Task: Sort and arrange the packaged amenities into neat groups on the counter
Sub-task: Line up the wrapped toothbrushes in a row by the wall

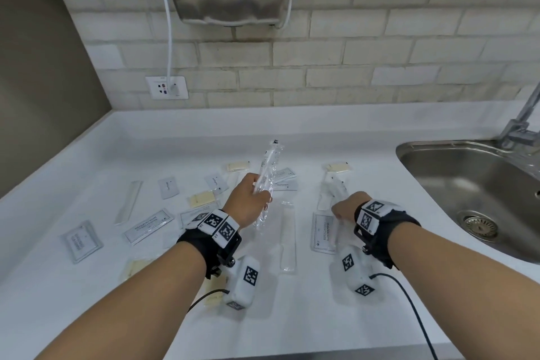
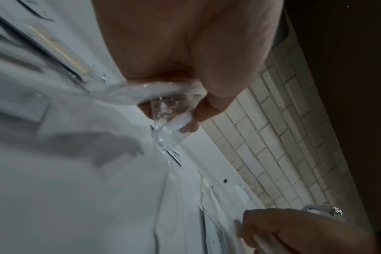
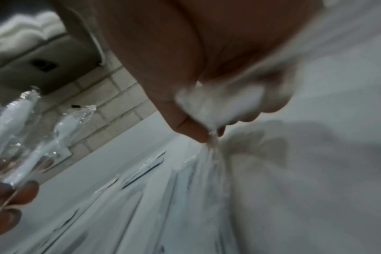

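Clear plastic crinkles in my left hand [image 1: 247, 204], whose fingers [image 2: 209, 110] are curled tight round two wrapped toothbrushes [image 1: 267, 181], held tilted above the white bench [image 1: 365, 140] well left of the steel sink [image 1: 467, 193]. My right hand [image 1: 346, 209], nearer the sink, has its fingers [image 3: 191, 127] pinched together on another clear-wrapped packet [image 3: 215, 103], too blurred for me to name. Flat sachets, yellowish pads and a wrapped comb [image 1: 287, 238] lie scattered on the bench left of the sink.
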